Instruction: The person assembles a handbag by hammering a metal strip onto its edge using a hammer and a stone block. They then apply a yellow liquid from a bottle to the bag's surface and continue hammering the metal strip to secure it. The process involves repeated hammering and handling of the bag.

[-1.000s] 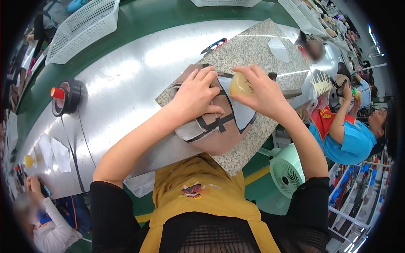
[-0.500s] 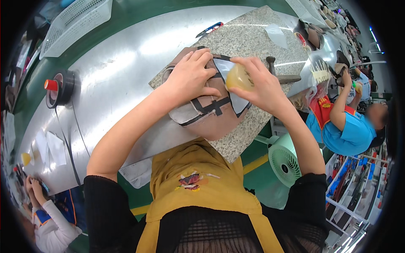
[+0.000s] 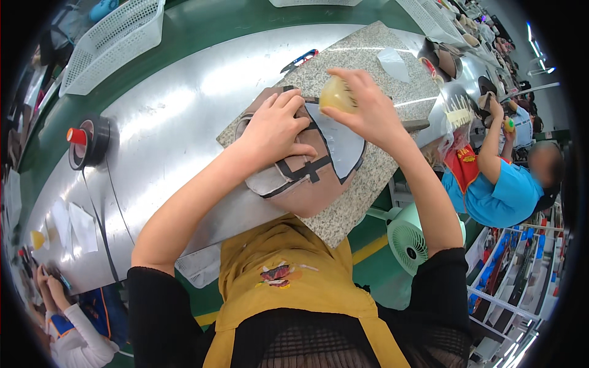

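My left hand (image 3: 277, 126) lies on a brown leather-like piece (image 3: 316, 199), pressing its upper left part, thumb spread away from the fingers. The piece bears black tape strips, one cross-shaped, and a smooth pale patch (image 3: 345, 150) along its right side. In my right hand (image 3: 371, 113) is a rounded, translucent yellowish lump (image 3: 336, 96), gripped between thumb and fingers at the patch's upper end. Whether the lump touches the patch is hard to tell. Beneath lies a speckled stone slab (image 3: 334, 227).
Partly behind my right forearm, a dark tool end (image 3: 418, 124) rests on the slab. Blue-and-red snips (image 3: 299, 61) and a black tape reel (image 3: 92, 144) lie on the metal table (image 3: 147, 104). A green fan (image 3: 410, 239) stands below right; a person in blue (image 3: 500, 190) sits beyond.
My right hand has moved toward the upper left of the piece with the yellowish lump, uncovering more of the pale patch. My left hand stays in place. The view has shifted slightly.
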Motion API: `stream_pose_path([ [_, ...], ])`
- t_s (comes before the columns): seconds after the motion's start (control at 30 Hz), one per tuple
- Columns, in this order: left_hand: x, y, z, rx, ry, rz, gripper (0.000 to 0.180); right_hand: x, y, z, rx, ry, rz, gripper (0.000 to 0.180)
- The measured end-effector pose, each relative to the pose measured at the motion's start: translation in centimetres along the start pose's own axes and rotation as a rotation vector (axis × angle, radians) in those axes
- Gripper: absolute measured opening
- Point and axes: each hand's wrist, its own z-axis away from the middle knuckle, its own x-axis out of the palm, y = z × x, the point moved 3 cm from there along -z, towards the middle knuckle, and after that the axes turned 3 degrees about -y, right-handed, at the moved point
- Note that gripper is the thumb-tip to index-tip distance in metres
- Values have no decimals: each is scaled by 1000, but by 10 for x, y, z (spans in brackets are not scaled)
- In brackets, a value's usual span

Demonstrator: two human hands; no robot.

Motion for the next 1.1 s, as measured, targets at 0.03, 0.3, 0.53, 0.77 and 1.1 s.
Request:
stream_pose_path([
  [0.03,1,-1,1,-8,-4,1,51,9,0,-5,-13,-18,37,58],
  [0.3,1,-3,3,-39,1,9,50,-25,11,37,155,-280,94,56],
  [0.53,4,-3,1,-30,2,5,50,-11,11,6,63,-26,69,56],
  [0.77,3,-2,3,-40,-8,-4,50,-21,19,39,194,-187,123,56],
  [1.1,6,-1,1,-35,-4,1,51,-11,9,26,69,-3,-67,59],
])
